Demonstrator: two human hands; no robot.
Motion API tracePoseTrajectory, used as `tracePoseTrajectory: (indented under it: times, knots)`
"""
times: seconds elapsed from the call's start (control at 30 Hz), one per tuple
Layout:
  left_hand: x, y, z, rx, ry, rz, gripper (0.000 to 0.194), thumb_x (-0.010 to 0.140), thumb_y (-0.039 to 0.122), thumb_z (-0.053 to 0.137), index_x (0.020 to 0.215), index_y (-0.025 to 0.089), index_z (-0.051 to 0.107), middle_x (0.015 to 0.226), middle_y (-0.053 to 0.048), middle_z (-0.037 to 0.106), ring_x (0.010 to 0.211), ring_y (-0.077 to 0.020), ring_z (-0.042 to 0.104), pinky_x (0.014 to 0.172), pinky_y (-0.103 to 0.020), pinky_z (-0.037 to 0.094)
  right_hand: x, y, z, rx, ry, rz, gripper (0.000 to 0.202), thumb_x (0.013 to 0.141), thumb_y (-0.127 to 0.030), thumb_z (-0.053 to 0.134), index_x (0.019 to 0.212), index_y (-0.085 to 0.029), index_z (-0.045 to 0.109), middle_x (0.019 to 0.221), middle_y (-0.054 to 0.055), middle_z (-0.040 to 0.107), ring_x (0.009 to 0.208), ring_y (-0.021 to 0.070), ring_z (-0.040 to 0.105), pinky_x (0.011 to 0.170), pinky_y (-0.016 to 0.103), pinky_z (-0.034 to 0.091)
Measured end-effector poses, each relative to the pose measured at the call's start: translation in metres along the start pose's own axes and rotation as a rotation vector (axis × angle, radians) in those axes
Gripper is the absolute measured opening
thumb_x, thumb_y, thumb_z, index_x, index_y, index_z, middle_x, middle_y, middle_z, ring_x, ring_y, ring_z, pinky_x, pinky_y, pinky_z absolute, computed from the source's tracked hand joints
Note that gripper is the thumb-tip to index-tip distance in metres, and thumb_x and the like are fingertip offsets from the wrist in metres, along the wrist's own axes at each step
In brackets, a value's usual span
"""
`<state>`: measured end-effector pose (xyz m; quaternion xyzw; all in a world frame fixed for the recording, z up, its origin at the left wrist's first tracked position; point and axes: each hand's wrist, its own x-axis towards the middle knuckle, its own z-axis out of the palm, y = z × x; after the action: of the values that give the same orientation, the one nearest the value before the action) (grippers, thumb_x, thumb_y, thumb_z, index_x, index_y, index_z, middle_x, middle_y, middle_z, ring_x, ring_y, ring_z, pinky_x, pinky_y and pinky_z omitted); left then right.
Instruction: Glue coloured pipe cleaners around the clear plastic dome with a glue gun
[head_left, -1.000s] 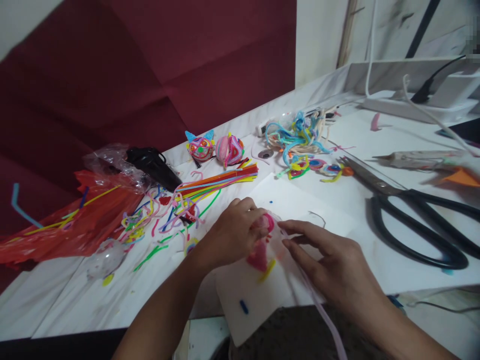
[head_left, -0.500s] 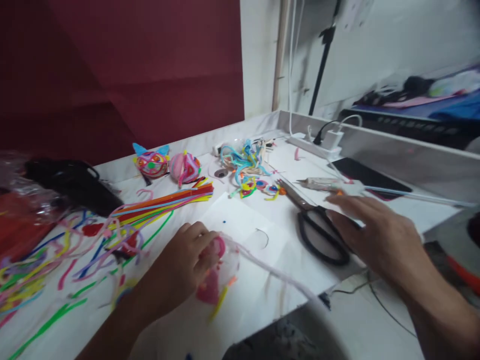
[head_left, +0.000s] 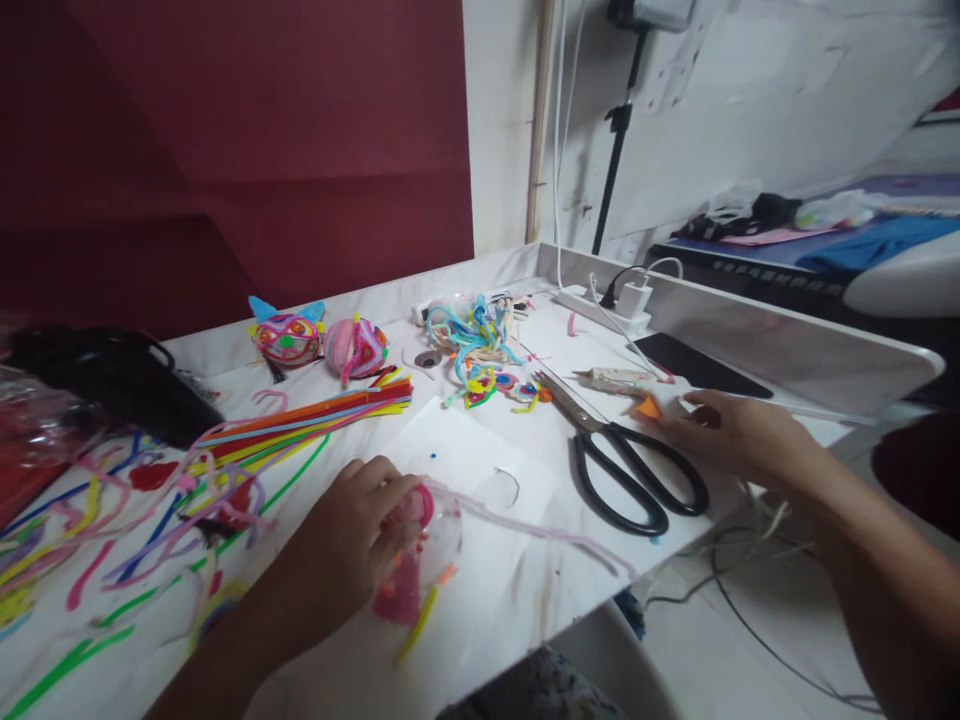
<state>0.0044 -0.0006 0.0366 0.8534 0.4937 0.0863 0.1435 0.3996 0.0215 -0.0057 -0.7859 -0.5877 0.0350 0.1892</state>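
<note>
My left hand is closed around a clear ball with pink coiled and flat pieces on it. A pale pink pipe cleaner trails from the ball to the right, and a yellow piece sticks out below. At the right, my right hand has its fingers bent round the white glue gun, whose orange trigger shows; its nozzle points left. Black-handled scissors lie just left of and below that hand.
Two decorated balls stand at the back. Pipe cleaners lie bundled and scattered at the left, beside a black bag. A blue and cream tangle, power strip and black phone-like slab are further back.
My right hand has moved from above the scissors' handles onto the glue gun, leaving both handle loops in full view. The camera view has shifted. My left hand still holds the ball.
</note>
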Motion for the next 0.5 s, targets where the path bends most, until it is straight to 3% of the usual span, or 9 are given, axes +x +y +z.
tracePoseTrajectory:
  times: [0.23, 0.5]
  knots:
    - [-0.001, -0.001, 0.002, 0.004, -0.001, 0.023, 0.019, 0.087, 0.015, 0.045, 0.092, 0.02, 0.062, 0.091, -0.004, 0.056, 0.087, -0.0225, 0.05, 0.077, -0.038, 0.039, 0.01, 0.0, 0.001, 0.201, -0.016, 0.154, 0.056, 0.07, -0.06, 0.063, 0.087, -0.008, 0.071, 0.068, 0.014, 0.067, 0.061, 0.0238, 0.06, 0.056, 0.036, 0.041]
    - [-0.002, 0.001, 0.0, -0.023, 0.003, 0.005, 0.014, 0.087, 0.017, 0.047, 0.086, 0.02, 0.06, 0.091, -0.003, 0.054, 0.09, -0.0224, 0.049, 0.079, -0.037, 0.038, -0.003, 0.015, -0.003, 0.538, 0.081, 0.206, 0.052, 0.081, -0.053, 0.05, 0.091, -0.006, 0.07, 0.072, 0.017, 0.069, 0.059, 0.0233, 0.066, 0.05, 0.033, 0.047]
